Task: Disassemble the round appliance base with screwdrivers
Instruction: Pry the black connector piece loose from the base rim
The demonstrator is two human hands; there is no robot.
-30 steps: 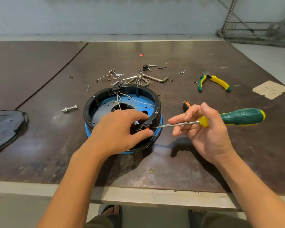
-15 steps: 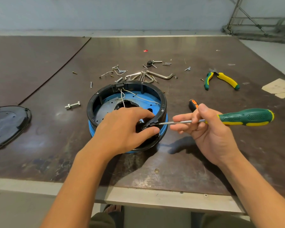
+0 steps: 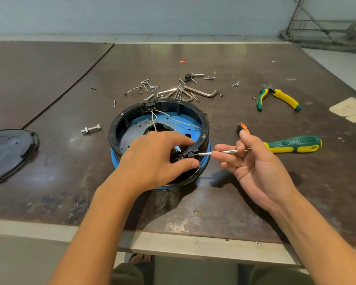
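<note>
Dark workbench (image 3: 49,171): left hand (image 3: 152,159) pinches a black clip (image 3: 188,154) on the round base (image 3: 203,124); right hand (image 3: 255,165) grasps the green screwdriver (image 3: 294,144). I'd lever gently, tip seated.

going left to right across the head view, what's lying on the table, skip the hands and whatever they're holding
black oval cover plate → silver bolt with nut → round black-and-blue appliance base → orange-and-black tool handle → green-and-yellow pliers → tan paper scrap
</note>
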